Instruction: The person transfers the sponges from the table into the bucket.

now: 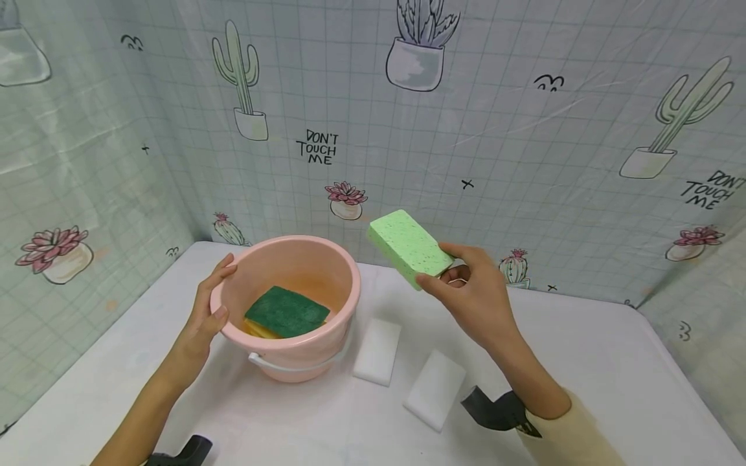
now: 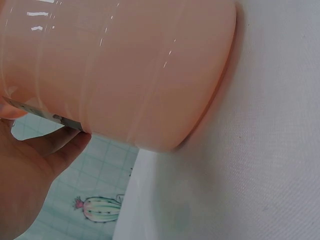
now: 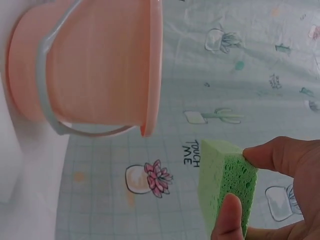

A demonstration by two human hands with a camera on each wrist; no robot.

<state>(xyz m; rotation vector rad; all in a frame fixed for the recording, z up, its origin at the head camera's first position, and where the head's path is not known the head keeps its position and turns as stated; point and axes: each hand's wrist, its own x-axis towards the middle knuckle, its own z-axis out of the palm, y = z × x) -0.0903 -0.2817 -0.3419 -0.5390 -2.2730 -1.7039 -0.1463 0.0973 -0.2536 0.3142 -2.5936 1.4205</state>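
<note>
My right hand (image 1: 474, 294) pinches a light green sponge (image 1: 410, 246) by one end, thumb on one side and fingers on the other. The sponge is held up in the air to the right of a pink bucket (image 1: 344, 275). In the right wrist view its porous end (image 3: 237, 185) shows between thumb and fingers. My left hand (image 1: 195, 330) holds the bucket at its left side, with the thumb at the rim and fingers along the outer wall (image 2: 135, 75). Inside the bucket lies a dark green scouring sponge (image 1: 285, 312) with yellow showing beneath it.
Two white sponge blocks (image 1: 377, 351) (image 1: 435, 389) lie on the white table (image 1: 583, 362), right of the bucket. The bucket's white handle (image 1: 300, 369) hangs down at its front. A cactus-print curtain (image 1: 495, 129) stands behind and at both sides.
</note>
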